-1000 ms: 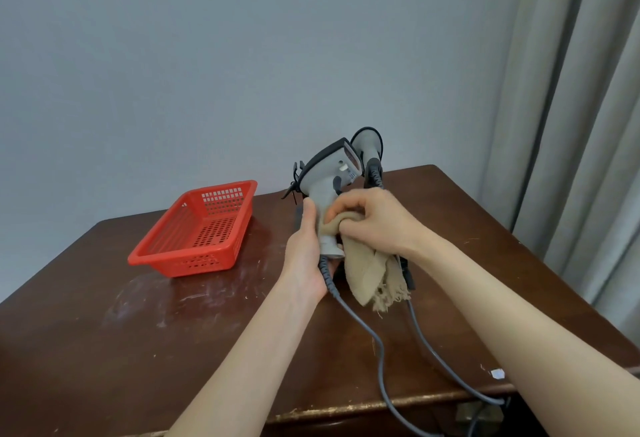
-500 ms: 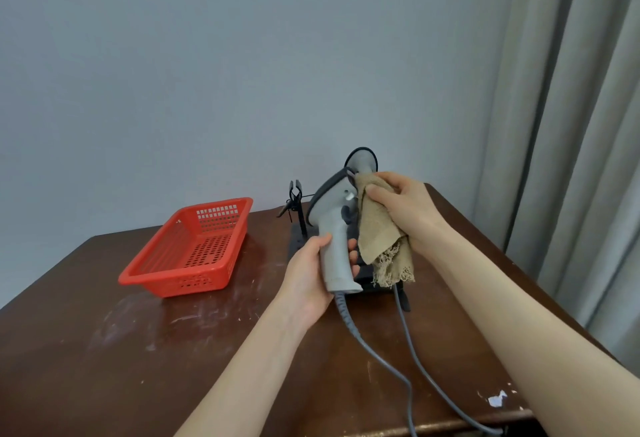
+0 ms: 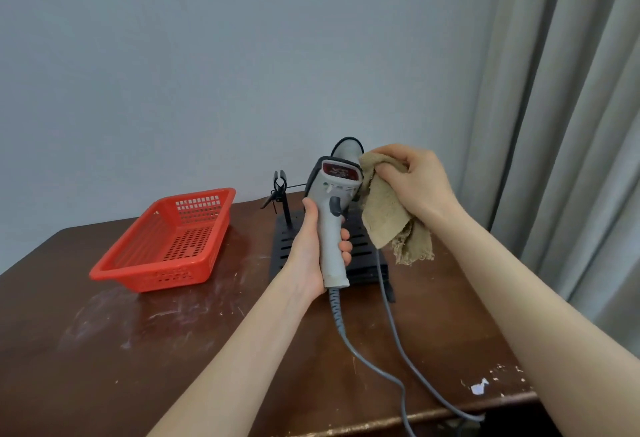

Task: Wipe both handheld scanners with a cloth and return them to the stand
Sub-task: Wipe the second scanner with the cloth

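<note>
My left hand [image 3: 311, 249] grips the handle of a grey handheld scanner [image 3: 334, 215], held upright with its red window facing me. My right hand [image 3: 415, 183] clutches a tan cloth [image 3: 388, 218] that hangs just right of the scanner's head, touching its side. Behind the head, the top of a second grey scanner [image 3: 348, 149] peeks out; the rest of it is hidden. The black slotted stand [image 3: 287, 246] lies on the table beneath, with a clip post [image 3: 280, 190] at its back left. Grey cables [image 3: 391, 332] trail from both scanners toward the table's front edge.
A red plastic basket [image 3: 166, 242] sits on the left of the dark wooden table [image 3: 121, 350]. Grey curtains [image 3: 571, 125] hang at the right, close to the table's edge. A plain wall stands behind.
The scanner has turned so its red window faces me. My right hand lifted the cloth from the handle up to the right side of the scanner's head.
</note>
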Demonstrator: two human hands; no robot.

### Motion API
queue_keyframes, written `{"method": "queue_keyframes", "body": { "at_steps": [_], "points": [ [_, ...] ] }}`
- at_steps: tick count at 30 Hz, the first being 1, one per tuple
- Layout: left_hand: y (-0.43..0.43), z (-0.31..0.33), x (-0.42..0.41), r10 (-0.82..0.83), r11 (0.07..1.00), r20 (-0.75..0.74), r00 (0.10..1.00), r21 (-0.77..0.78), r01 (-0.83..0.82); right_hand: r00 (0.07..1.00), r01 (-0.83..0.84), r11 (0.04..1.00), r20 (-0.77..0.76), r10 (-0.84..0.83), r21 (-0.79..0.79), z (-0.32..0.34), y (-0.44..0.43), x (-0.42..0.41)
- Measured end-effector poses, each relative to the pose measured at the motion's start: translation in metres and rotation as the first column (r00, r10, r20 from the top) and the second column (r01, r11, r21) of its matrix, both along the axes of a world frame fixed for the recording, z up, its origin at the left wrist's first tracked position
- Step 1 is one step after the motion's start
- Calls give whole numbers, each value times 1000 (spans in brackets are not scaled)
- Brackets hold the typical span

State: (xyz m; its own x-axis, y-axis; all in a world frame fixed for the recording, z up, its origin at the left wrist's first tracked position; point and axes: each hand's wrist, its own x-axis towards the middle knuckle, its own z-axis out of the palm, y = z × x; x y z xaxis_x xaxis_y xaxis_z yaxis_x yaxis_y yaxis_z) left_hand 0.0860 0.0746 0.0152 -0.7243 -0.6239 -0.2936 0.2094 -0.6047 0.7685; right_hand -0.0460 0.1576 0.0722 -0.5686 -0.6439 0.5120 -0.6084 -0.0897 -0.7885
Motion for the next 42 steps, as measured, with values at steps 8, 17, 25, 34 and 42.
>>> {"method": "queue_keyframes", "body": {
  "at_steps": [8, 17, 25, 34, 42],
  "points": [
    [6, -18, -7, -51, 998, -45, 998, 29, 53, 896, 290, 944, -392, -210, 156, -5, 1, 12],
    [17, -23, -11, -42, 999, -73, 996, 17, 43, 927, 201, 968, -348, -139, 148, -6, 7, 18],
    [25, -23, -17, -25, 999, -85, 996, -22, 23, 904, 166, 978, -415, -100, 127, -7, 14, 28],
    [27, -25, -19, -33, 999, -29, 999, -38, 32, 866, 369, 906, -432, -252, 210, -10, 19, 16],
    [27, -25, -25, -55, 997, -78, 995, -61, 51, 864, 320, 935, -453, -220, 155, -3, 14, 31]
  ]
}}
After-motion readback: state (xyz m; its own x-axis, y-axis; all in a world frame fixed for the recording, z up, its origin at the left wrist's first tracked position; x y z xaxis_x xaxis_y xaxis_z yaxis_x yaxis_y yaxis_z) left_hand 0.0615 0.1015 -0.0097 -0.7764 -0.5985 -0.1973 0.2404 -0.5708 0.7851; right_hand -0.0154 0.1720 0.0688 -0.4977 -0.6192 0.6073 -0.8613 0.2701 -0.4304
